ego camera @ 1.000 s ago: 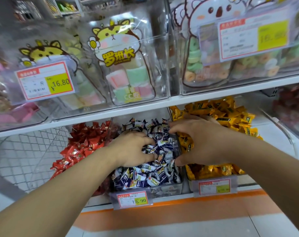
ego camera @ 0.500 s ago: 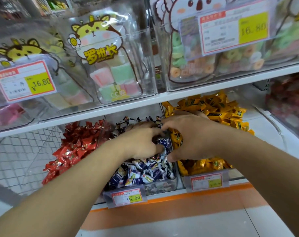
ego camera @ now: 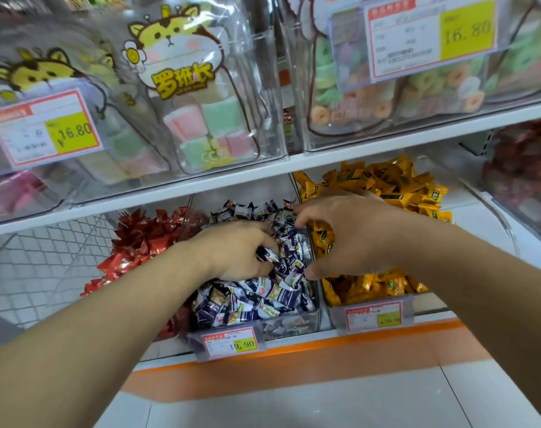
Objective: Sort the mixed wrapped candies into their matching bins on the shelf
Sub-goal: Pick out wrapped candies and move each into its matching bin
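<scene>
Your left hand pinches dark-wrapped candies in the middle bin; your right hand hovers spread. Lift only mismatched wrappers.

Heaped navy-white candies in clear bin

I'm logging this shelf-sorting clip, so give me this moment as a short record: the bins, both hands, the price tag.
left bin: red wrapped candies
middle bin: blue and white wrapped candies
right bin: yellow wrapped candies
left hand: in the middle bin, fingers curled into the blue and white candies
right hand: over the divide between middle and right bins, fingers curled; what it holds cannot be told
middle bin price tag: reads 19.90
upper shelf: clear bins of pastel sweets, tags reading 16.80
</scene>
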Tool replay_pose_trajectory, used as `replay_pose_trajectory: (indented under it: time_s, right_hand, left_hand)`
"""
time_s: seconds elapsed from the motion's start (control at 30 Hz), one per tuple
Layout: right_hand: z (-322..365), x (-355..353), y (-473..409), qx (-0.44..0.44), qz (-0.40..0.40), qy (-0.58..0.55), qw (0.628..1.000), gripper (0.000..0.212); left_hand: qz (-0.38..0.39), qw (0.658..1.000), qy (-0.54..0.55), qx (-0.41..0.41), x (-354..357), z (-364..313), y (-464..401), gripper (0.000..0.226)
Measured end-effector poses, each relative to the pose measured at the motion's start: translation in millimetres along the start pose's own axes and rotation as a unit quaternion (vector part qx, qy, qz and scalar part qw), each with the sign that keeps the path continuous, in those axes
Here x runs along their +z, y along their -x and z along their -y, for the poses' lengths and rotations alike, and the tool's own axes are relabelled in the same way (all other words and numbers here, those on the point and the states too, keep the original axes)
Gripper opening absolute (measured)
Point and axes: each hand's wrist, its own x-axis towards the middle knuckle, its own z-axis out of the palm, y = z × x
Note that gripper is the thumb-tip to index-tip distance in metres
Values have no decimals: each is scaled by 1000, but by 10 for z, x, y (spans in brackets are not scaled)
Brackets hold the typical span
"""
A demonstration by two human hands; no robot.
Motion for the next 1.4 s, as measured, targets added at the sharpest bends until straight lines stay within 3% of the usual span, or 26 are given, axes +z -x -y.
replay_pose_trajectory:
  time_s: [0.13, 0.33, 0.47, 0.53, 0.6, 0.7, 0.87, 0.97, 1.3, 1.4]
  right_hand:
    - [9, -2, -8, 0, -3, 1, 1000, 81]
    - [14, 1, -12, 3, 3, 1, 1000, 81]
    - [62, -49, 29, -2, 3, 13, 1000, 78]
    - [89, -66, 24, 0, 8, 23, 1000, 80]
    - [105, -78, 24, 3, 12, 26, 1000, 83]
    - [116, -83, 41, 5, 10, 26, 1000, 83]
    - [120, -92, 70, 4, 11, 21, 1000, 80]
    - [106, -82, 75, 6, 9, 15, 1000, 79]
    - [80, -76, 88, 3, 8, 9, 1000, 79]
    - [98, -77, 74, 4, 12, 14, 1000, 78]
  left_hand:
    - [-35, 999, -6, -1, -2, 150, 108, 41]
    - [-64, 996, 2, -65, 42, 176, 140, 35]
    - [-194, 977, 75, 54, 123, -103, 124, 30]
    - [-137, 977, 137, 89, 214, -242, 136, 26]
    - [-42, 976, 197, 86, 328, -318, 148, 39]
    - [-50, 980, 154, 112, 383, -323, 114, 52]
    - [-86, 990, 51, 99, 316, -299, 51, 37]
    - [-105, 990, 36, 88, 316, -237, 43, 29]
    - [-174, 984, 19, -13, 217, -25, -99, 34]
    - [-206, 977, 1, 62, 248, -97, -24, 39]
